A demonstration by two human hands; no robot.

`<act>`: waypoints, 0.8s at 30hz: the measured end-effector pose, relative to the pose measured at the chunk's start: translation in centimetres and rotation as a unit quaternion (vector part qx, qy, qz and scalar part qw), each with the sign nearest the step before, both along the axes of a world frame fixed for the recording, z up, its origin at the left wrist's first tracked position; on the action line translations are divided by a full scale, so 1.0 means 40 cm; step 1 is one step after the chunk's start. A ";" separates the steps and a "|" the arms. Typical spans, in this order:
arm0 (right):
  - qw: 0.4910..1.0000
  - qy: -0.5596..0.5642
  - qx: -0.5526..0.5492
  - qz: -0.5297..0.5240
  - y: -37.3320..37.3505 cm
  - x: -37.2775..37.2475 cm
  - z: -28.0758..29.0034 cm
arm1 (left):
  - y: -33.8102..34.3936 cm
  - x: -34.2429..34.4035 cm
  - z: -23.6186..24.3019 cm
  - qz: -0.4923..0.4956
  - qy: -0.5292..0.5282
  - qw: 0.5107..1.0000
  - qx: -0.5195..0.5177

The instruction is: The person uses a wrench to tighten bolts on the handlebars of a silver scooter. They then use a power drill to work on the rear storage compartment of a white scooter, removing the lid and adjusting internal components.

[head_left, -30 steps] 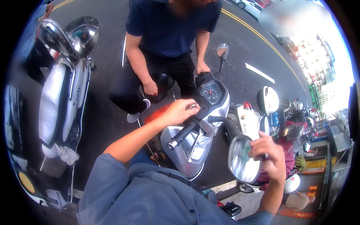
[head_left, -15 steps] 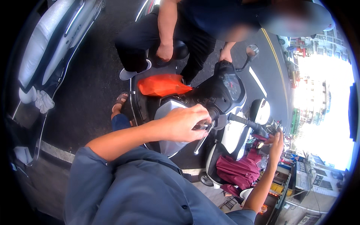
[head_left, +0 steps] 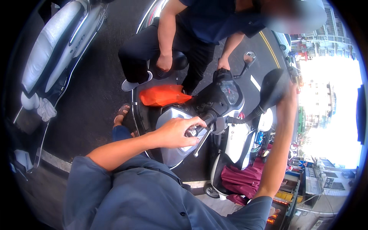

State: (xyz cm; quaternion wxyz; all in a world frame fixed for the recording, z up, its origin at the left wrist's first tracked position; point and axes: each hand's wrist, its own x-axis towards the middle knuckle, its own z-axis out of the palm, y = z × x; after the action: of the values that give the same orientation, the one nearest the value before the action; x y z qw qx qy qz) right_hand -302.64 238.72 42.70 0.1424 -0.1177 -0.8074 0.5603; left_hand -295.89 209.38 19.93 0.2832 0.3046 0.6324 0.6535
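Note:
My left hand (head_left: 188,132) is wrapped round the left handlebar grip (head_left: 209,118) of a silver and black scooter (head_left: 170,151), beside the brake lever (head_left: 204,142). My right hand (head_left: 288,96) is raised at the near black mirror (head_left: 273,86), its fingers hidden behind it. The dashboard (head_left: 231,93) lies between the handlebars. An orange bag (head_left: 163,96) rests on the floorboard. A person in navy (head_left: 207,19) leans over the scooter, one hand (head_left: 223,65) at the far grip and the other (head_left: 164,62) by the seat (head_left: 178,61).
A scooter with a silvery seat (head_left: 44,50) stands to the left. At right are a white scooter (head_left: 234,143), a maroon cloth (head_left: 239,178) and further parked vehicles. A kerb (head_left: 55,159) runs behind me; a road with yellow lines (head_left: 270,46) is beyond the person.
My left hand has shifted onto the grip. My right hand and the mirror have risen from lower right to upper right. The camera's view has shifted, bringing the orange bag into clearer sight.

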 end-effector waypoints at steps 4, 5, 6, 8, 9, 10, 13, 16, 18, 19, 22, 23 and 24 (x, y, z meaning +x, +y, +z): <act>0.908 0.038 0.321 0.268 -0.130 0.283 0.100 | -0.012 0.002 0.001 0.016 -0.016 1.000 0.007; 0.907 0.019 0.324 0.267 -0.121 0.366 0.105 | -0.010 -0.001 0.005 0.020 -0.020 1.000 0.010; 0.907 0.001 0.327 0.266 -0.108 0.448 0.107 | -0.011 0.001 0.008 0.026 -0.026 0.999 0.012; 0.871 -0.106 0.450 0.163 -0.099 0.604 0.120 | 0.000 0.007 0.023 0.000 -0.041 0.999 0.025; 0.864 -0.140 0.478 0.073 -0.062 0.665 0.089 | 0.007 0.009 0.016 0.013 -0.024 0.999 0.038; 0.850 -0.169 0.499 -0.017 -0.002 0.698 0.037 | 0.019 0.016 0.000 0.028 -0.005 0.998 0.048; 0.904 -0.178 0.367 -0.124 0.190 0.587 -0.065 | 0.021 0.016 0.004 0.034 0.008 0.999 0.029; 0.964 -0.120 0.185 -0.149 0.430 0.343 -0.138 | 0.025 0.015 0.011 0.035 0.022 0.999 0.022; 0.963 -0.091 0.215 -0.133 0.290 0.144 -0.097 | 0.030 0.012 0.010 0.043 0.034 0.998 0.025; 0.977 -0.045 0.191 -0.090 0.188 0.097 -0.064 | 0.029 0.015 0.007 0.052 0.034 0.998 0.027; 0.989 0.030 0.115 0.092 -0.129 0.124 0.064 | 0.025 0.021 0.008 0.057 0.000 0.998 0.019; 0.973 0.063 0.150 0.162 -0.131 0.180 0.059 | 0.018 0.019 0.010 0.062 -0.015 0.998 0.015; 0.960 0.071 0.193 0.190 -0.134 0.277 0.068 | 0.015 0.018 0.013 0.062 -0.030 0.998 0.017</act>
State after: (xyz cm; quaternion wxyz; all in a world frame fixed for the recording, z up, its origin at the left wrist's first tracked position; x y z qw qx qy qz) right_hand -291.54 233.37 45.43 0.1109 0.1076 -0.8957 0.4171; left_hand -295.16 209.97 20.46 0.2561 0.2502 0.6303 0.6889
